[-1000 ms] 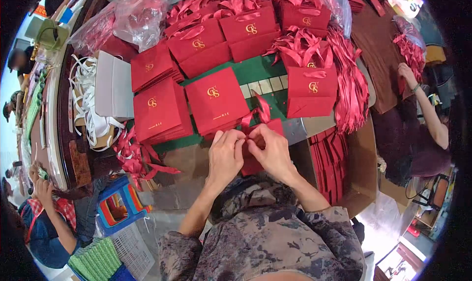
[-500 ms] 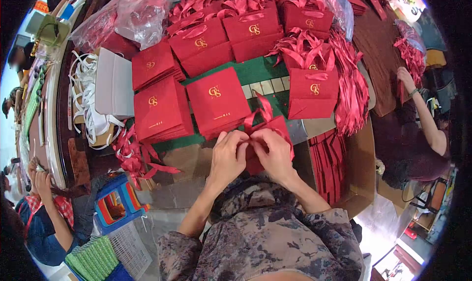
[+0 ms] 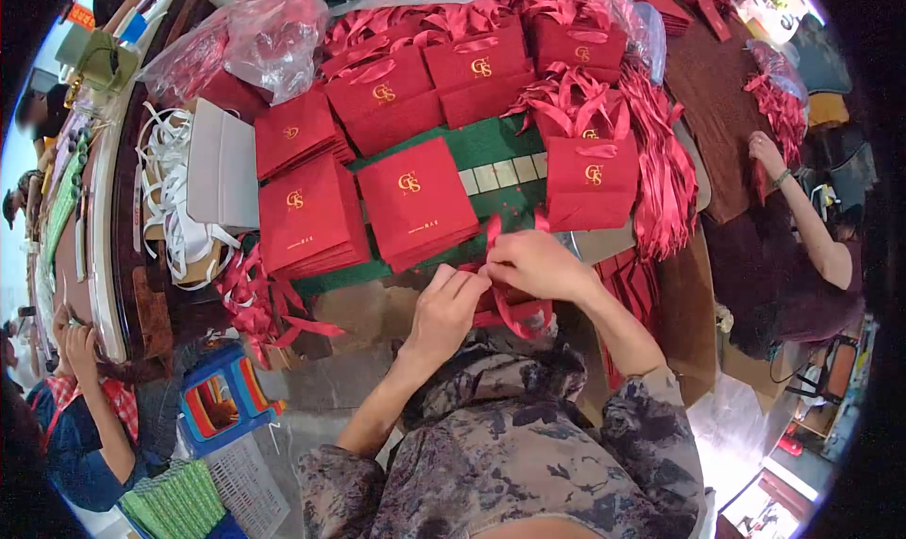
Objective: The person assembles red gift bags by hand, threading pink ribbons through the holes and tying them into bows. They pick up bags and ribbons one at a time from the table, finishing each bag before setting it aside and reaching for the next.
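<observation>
Low in front of my body is a red gift bag [image 3: 486, 314], mostly hidden by my hands. My left hand [image 3: 447, 309] is closed at the bag's edge, thumb and fingers pinched together. My right hand [image 3: 540, 265], also closed, pinches a red ribbon [image 3: 511, 320] that loops down over the bag. The fingertips of both hands nearly meet. Just beyond them lie two flat stacks of red bags, one in the middle [image 3: 418, 199] and one to the left [image 3: 311, 213], with gold lettering. A bag with its ribbon handle attached [image 3: 592, 185] rests to the right.
More ribboned bags [image 3: 382, 95] line the back of the green mat [image 3: 505, 143]. Loose red ribbons [image 3: 661, 180] hang at right, above a cardboard box [image 3: 684, 303] holding red bags. White ribbons [image 3: 175, 199] fill a box at left. Other people's hands [image 3: 769, 154] work at both sides.
My right hand has turned over and moved slightly right, and the ribbon now loops lower over the bag. My left hand has shifted slightly down. The view has tilted a little.
</observation>
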A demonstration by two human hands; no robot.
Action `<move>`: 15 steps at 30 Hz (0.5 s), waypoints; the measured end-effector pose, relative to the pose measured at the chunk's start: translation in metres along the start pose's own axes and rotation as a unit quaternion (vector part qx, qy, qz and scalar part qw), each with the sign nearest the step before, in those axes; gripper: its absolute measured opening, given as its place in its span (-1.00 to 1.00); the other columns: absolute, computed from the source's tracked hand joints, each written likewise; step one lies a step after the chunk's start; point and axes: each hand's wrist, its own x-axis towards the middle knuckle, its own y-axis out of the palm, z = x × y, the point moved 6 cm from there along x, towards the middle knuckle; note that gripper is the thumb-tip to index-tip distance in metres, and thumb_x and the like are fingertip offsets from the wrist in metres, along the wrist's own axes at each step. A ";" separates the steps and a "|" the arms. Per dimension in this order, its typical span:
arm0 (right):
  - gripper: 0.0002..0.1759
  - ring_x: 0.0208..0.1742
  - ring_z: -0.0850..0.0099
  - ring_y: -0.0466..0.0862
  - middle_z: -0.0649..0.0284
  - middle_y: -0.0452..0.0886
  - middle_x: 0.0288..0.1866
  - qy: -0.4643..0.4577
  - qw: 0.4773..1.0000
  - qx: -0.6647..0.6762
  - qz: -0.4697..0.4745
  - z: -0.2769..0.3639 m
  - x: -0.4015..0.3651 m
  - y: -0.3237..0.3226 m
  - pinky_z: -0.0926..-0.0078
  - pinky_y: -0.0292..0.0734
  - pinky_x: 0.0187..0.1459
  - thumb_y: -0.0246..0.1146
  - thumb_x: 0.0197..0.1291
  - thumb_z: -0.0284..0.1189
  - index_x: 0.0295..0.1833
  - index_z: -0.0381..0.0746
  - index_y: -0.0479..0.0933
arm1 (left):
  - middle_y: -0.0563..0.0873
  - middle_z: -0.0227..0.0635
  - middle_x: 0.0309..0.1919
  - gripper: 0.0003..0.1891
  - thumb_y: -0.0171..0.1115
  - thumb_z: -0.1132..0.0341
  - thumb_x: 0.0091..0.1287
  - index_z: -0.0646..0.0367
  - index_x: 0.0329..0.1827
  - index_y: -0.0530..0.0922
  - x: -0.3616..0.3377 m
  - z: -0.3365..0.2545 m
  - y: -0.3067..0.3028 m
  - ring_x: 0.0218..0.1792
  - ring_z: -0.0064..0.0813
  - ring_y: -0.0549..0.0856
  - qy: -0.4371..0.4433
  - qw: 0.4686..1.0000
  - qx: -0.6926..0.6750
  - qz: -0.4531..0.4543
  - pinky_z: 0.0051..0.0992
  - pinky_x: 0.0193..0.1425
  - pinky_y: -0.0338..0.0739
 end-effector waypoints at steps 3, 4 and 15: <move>-0.77 -0.18 0.04 0.73 0.04 0.74 -0.27 -0.014 0.999 0.039 0.027 -0.004 0.009 -0.008 0.09 0.57 -0.17 0.33 0.16 -0.29 -0.29 -0.24 0.72 | 0.72 -0.22 -0.33 -0.86 0.39 0.55 0.19 0.22 -0.22 0.66 0.000 0.002 0.000 -0.27 -0.14 0.64 -0.016 0.999 -0.012 -0.025 -0.26 -0.18 0.55; -0.77 -0.20 0.05 0.73 0.04 0.74 -0.28 -0.007 0.997 0.063 0.048 -0.004 0.011 -0.007 0.11 0.57 -0.18 0.33 0.14 -0.30 -0.30 -0.25 0.72 | 0.72 -0.22 -0.33 -0.86 0.39 0.55 0.19 0.22 -0.22 0.66 0.000 0.003 0.001 -0.27 -0.14 0.64 -0.014 0.999 -0.013 -0.026 -0.26 -0.18 0.55; -0.80 -0.33 0.34 0.65 0.15 0.69 -0.26 -0.004 0.950 0.263 -0.167 -0.018 0.012 -0.009 0.39 0.56 -0.20 0.34 0.28 -0.39 -0.20 -0.35 0.68 | 0.64 -0.26 -0.56 -0.82 0.50 0.36 0.23 0.21 -0.28 0.63 0.007 0.021 0.005 -0.50 -0.21 0.61 -0.149 0.988 -0.004 -0.050 -0.28 -0.43 0.50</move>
